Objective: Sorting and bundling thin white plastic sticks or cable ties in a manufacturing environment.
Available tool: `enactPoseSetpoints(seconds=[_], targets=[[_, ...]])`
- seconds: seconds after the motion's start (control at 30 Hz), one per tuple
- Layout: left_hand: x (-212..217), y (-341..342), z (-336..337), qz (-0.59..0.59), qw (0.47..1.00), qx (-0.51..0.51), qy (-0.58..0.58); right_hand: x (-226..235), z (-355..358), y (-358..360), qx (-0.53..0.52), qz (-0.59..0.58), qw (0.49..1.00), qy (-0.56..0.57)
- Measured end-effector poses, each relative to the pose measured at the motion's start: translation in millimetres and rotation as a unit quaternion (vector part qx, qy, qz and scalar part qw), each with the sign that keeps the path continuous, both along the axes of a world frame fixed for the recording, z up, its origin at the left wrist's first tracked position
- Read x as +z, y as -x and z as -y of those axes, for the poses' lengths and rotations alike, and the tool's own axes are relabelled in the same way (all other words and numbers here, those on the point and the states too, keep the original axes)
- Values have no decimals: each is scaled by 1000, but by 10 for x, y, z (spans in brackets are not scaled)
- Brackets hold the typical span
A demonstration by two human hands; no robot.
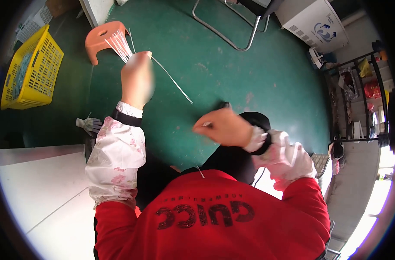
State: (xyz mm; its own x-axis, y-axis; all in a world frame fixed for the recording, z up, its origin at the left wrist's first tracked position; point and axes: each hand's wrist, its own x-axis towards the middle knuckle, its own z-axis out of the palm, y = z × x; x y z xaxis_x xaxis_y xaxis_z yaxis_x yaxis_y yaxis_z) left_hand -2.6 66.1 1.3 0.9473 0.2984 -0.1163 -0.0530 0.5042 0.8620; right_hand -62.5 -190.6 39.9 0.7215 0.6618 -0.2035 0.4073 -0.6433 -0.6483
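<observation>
left hand (137,78) raised, fingers clamped on bundle of white strips (120,43) | right hand (221,127) nearer, fingers pinched on one strip's end | orange stool (99,40) far left on green floor (232,73)

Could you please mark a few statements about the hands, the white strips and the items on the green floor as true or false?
1. The left hand grips a bundle of thin white strips. True.
2. The right hand rests flat on the floor. False: it is raised, pinching one strip.
3. The yellow basket stands at the left. True.
4. The plastic stool is blue. False: it is orange.
</observation>
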Motion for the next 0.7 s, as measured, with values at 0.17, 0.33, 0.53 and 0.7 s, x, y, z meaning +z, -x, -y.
enactPoseSetpoints(seconds=[0.17, 0.33, 0.53, 0.7], targets=[[61, -43, 66, -7, 1000, -17, 2, 726, 827, -419, -286, 32, 957, -29], [47, -29, 45, -8, 1000, -26, -7, 276, 1595, -218, -232, 121, 958, 119], [48, -19, 44, -5, 1000, -26, 3, 60, 1811, 187, -317, -46, 937, 139], [-15, -30, 74, -3, 999, -34, 0, -126, 1890, 318, -400, -131, 905, 62]])
